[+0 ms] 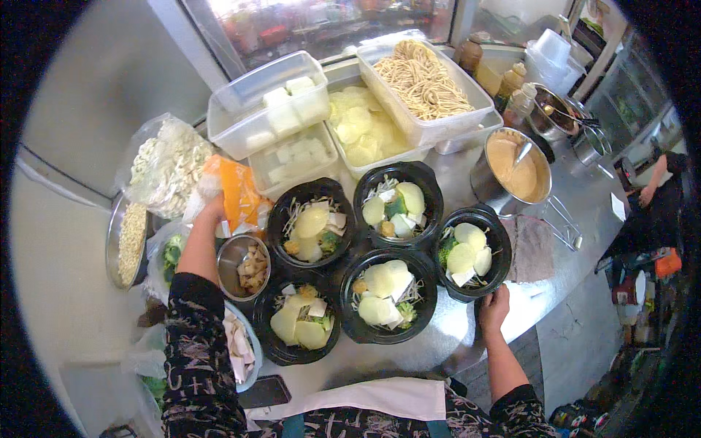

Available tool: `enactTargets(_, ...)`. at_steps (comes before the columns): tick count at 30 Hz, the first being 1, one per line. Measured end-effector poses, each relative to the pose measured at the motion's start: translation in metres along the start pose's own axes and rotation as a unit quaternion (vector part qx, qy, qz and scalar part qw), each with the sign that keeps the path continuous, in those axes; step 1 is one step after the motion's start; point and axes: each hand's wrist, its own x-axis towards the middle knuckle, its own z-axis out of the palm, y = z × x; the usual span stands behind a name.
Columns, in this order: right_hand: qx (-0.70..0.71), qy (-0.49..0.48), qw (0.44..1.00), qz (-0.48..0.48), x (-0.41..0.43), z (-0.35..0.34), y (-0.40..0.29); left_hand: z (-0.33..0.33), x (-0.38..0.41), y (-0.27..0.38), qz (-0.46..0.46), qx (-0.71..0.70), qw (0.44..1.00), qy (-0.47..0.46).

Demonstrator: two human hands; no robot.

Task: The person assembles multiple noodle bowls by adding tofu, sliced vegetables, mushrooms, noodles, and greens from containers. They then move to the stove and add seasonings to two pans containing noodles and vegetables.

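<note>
My left hand [215, 211] reaches to an orange and clear plastic bag [236, 191] at the left; its fingers are largely hidden. Near the table's front edge, my right hand [494, 309] is by the rim of a black bowl [474, 295], its fingers curled and partly hidden. That bowl and several others, such as the front middle bowl [390, 336], hold sliced potato, broccoli, white pieces and thin sprouts or mushrooms. A steel bowl [222, 268] of small tan pieces stands just below my left hand.
Behind stand plastic tubs of noodles [427, 82], potato slices [364, 120] and white blocks [290, 104]. A pot of brown sauce [506, 164], a folded cloth [531, 249] and bottles [512, 85] are right. A phone [265, 391] lies in front. Another person's hand [647, 194] shows far right.
</note>
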Motion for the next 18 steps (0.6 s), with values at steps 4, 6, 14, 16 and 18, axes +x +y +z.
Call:
enactTargets(4, 0.015, 0.022, 0.999, -0.035, 0.001, 0.004, -0.001, 0.042, 0.058, -0.055, -0.142, -0.285, 0.947, -0.036)
enactTargets(6, -0.003, 0.010, 1.000, -0.026, 0.002, 0.002, -0.004, 0.050, 0.057, -0.052, -0.122, -0.298, 0.946, -0.031)
enactTargets(14, -0.008, 0.000, 1.000, -0.012, 0.003, -0.001, -0.005, 0.035, 0.037, -0.049, 0.010, -0.417, 0.904, 0.092)
enactTargets(16, -0.010, 0.016, 1.000, -0.022, 0.003, -0.004, -0.005, 0.023, 0.013, -0.025, 0.054, -0.413, 0.893, 0.172)
enactTargets(18, -0.013, 0.012, 1.000, -0.021, 0.003, -0.004, -0.005, 0.005, -0.055, 0.046, 0.055, -0.360, 0.895, 0.259)
